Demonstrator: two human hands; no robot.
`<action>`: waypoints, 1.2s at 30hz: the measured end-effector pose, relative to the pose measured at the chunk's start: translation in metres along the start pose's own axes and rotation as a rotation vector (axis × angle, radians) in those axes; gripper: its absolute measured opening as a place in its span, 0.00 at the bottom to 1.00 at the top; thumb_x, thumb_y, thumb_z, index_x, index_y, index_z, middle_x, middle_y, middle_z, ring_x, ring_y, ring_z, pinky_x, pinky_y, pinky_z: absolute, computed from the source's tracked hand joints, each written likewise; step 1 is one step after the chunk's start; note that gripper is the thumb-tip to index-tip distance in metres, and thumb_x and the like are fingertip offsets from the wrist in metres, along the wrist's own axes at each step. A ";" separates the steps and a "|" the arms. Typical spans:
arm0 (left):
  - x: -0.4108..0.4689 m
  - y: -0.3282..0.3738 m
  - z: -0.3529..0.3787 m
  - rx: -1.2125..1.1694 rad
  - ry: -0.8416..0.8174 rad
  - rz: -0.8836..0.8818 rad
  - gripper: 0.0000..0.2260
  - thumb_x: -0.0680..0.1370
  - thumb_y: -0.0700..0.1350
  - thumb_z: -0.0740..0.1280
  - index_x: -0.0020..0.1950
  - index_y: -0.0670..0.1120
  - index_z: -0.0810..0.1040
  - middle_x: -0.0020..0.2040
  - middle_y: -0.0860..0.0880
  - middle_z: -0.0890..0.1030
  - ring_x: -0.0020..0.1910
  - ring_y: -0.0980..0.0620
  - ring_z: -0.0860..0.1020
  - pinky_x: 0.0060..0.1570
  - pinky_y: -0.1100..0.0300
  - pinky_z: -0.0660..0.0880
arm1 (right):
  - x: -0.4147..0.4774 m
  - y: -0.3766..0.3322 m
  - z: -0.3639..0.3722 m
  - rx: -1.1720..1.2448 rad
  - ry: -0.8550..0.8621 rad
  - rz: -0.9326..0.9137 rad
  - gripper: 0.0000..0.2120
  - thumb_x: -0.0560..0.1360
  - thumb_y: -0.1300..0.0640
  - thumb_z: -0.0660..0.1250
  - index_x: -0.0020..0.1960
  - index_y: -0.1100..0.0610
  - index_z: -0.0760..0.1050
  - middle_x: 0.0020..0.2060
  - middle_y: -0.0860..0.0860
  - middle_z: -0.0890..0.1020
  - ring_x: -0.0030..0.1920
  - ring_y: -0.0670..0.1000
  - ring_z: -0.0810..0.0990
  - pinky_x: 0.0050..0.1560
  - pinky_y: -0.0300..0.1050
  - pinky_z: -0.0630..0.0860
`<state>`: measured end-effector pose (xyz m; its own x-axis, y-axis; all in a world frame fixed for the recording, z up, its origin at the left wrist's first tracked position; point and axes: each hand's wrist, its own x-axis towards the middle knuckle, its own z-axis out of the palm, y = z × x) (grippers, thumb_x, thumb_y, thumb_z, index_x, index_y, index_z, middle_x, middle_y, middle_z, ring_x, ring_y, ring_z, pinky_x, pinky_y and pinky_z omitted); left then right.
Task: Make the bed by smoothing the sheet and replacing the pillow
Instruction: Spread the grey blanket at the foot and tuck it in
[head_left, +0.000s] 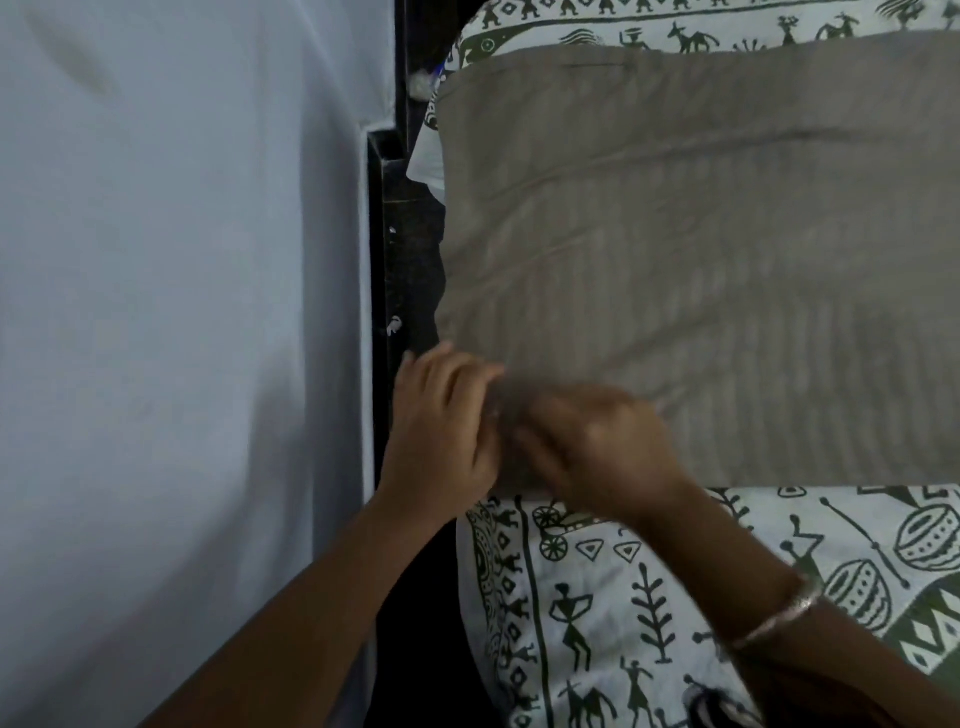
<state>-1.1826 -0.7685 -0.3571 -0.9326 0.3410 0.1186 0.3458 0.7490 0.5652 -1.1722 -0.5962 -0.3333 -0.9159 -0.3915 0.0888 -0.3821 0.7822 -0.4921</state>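
Observation:
A taupe striped pillow (701, 249) lies across the bed on a white sheet (613, 613) printed with dark green tribal figures. Both hands meet at the pillow's near left corner. My left hand (441, 436) grips that corner with curled fingers, beside the dark bed frame. My right hand (597, 447) is blurred with motion and pinches the pillow cover's edge right next to the left hand. A thin bangle sits on my right wrist. The corner itself is hidden under the two hands.
A dark wooden bed frame (400, 260) runs along the pillow's left side, tight against a pale grey-blue wall (182, 312). A bit of white cloth (426, 161) pokes out between frame and pillow. The patterned sheet also shows above the pillow.

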 end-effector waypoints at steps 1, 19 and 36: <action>0.011 0.001 0.006 0.005 -0.039 0.007 0.19 0.76 0.46 0.60 0.66 0.45 0.67 0.65 0.41 0.72 0.69 0.39 0.65 0.66 0.36 0.63 | 0.011 0.008 -0.004 -0.065 0.064 0.049 0.12 0.75 0.51 0.59 0.42 0.57 0.78 0.34 0.55 0.79 0.33 0.58 0.77 0.32 0.48 0.74; 0.131 -0.031 0.012 0.270 -0.390 0.078 0.35 0.76 0.63 0.43 0.78 0.46 0.48 0.79 0.47 0.48 0.77 0.43 0.47 0.73 0.40 0.52 | 0.094 0.090 -0.016 -0.244 -0.346 -0.012 0.34 0.73 0.39 0.46 0.76 0.52 0.59 0.75 0.54 0.60 0.75 0.60 0.56 0.72 0.58 0.53; 0.291 -0.060 -0.006 0.249 0.015 0.043 0.09 0.79 0.42 0.63 0.54 0.38 0.73 0.55 0.41 0.73 0.46 0.44 0.75 0.40 0.57 0.67 | 0.235 0.165 -0.056 -0.124 0.087 0.455 0.13 0.78 0.56 0.64 0.61 0.58 0.74 0.60 0.60 0.71 0.55 0.62 0.74 0.52 0.51 0.72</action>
<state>-1.4755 -0.7176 -0.3516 -0.9173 0.3682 0.1515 0.3982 0.8517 0.3406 -1.4577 -0.5317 -0.3454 -0.9985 0.0420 -0.0364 0.0529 0.9188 -0.3912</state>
